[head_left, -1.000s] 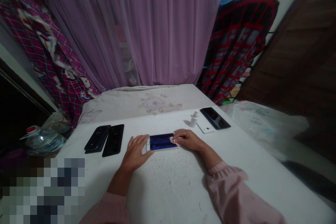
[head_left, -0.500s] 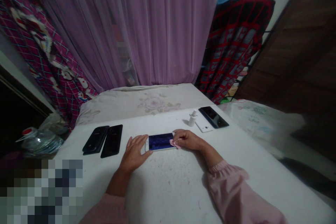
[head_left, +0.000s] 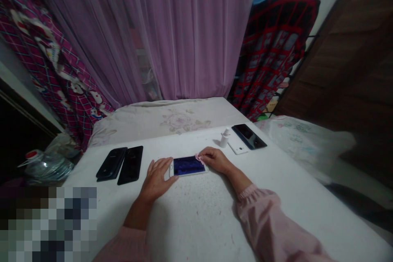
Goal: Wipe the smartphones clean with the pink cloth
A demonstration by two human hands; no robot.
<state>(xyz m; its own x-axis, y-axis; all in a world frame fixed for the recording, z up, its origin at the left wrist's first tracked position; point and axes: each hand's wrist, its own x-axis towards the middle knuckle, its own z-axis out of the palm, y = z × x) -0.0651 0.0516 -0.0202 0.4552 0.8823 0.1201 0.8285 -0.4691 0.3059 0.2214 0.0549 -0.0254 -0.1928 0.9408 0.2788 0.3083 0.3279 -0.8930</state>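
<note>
A white smartphone (head_left: 188, 166) with a dark blue screen lies flat and sideways on the white table. My left hand (head_left: 157, 178) grips its left end, thumb at the near edge and fingers at the far edge. Pinched in the fingers of my right hand (head_left: 216, 159) is a small pink cloth (head_left: 198, 157), touching the far right part of the screen. Part of the cloth is hidden under the fingers. Beyond my right hand stands a small white spray bottle (head_left: 225, 138).
Two dark phones, a folded-looking one (head_left: 111, 164) and a black one (head_left: 130, 165), lie left. At the far right are a white phone (head_left: 238, 147) and a dark phone (head_left: 249, 136). A floral cloth (head_left: 147, 118) covers the back. A large plastic bottle (head_left: 49, 168) stands left of the table.
My right hand has moved the pink cloth away from me and slightly left, from the near right part of the screen to its far edge. My left hand keeps its place.
</note>
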